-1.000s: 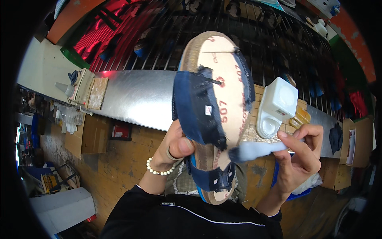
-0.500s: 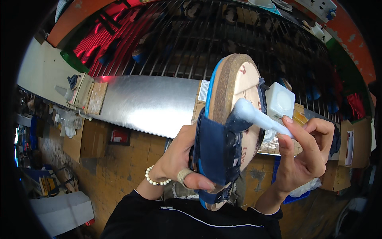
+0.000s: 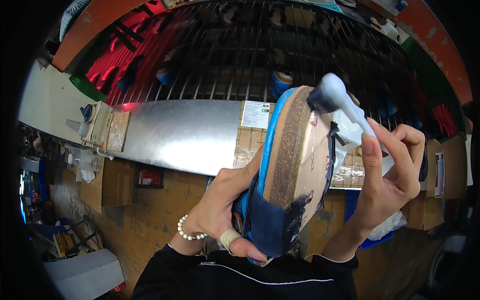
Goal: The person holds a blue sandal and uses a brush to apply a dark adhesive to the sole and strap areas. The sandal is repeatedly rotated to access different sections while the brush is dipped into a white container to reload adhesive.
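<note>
My left hand (image 3: 217,200), with a tan wrap round the thumb, grips a shoe (image 3: 287,167) on a blue last, its underside turned toward the right. The shoe has a cork-coloured edge, a pale sole face with dark marks, and a dark navy strap (image 3: 272,225) wrapped over its near end. Between thumb and fingertips, my right hand (image 3: 392,175) pinches a white-handled brush (image 3: 345,100). Its dark bristles rest against the far end of the sole near the cork edge. Behind the shoe, a white container (image 3: 347,129) is partly hidden.
A metal-topped bench (image 3: 185,132) runs across the front of a rack of rods (image 3: 215,65), where several shoes on blue lasts lie. Red light glows at its left. Cardboard boxes (image 3: 117,182) stand at left and right. A printed card (image 3: 256,114) lies on the bench.
The brush has moved from the middle of the sole up to its far end. My left hand has tilted and lowered the shoe slightly, showing more of its cork edge.
</note>
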Available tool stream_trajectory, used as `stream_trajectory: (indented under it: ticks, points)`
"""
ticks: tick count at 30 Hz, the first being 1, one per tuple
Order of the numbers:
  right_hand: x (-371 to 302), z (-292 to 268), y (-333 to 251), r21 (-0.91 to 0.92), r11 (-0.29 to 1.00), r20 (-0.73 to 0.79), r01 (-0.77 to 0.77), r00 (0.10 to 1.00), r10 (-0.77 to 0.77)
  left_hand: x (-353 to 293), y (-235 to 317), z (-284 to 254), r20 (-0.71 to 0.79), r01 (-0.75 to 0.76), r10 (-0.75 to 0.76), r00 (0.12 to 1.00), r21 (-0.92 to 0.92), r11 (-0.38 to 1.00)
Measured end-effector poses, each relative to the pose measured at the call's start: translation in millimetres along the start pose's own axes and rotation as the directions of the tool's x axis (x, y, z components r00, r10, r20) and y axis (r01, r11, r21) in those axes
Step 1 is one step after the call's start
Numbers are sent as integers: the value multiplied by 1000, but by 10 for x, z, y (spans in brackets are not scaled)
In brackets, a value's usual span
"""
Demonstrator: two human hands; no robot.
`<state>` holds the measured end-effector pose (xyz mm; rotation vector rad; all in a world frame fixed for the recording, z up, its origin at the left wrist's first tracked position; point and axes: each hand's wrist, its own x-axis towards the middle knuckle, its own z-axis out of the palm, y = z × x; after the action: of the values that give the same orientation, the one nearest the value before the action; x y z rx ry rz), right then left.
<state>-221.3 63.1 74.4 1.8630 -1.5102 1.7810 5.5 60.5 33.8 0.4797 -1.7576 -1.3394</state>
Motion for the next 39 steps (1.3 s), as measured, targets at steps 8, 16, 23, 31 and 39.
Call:
stream_trajectory:
  ticks: [8,16,23,31,39]
  points:
    - [-66,-88,132,253,967,198,23,977,-76,31,22,6,-24,10,-13,1000,-129,992]
    - [-42,-54,260,348,937,249,35,960,-128,-46,-81,17,2,33,-34,999,-262,964]
    - [31,-61,349,402,911,256,89,945,-205,36,104,15,31,44,-39,999,-187,981]
    - [75,-49,383,427,886,257,183,915,-312,-89,-12,21,57,226,-219,974,-294,929]
    - [99,-73,396,454,863,263,222,892,-368,-54,73,58,28,323,-336,941,-363,874]
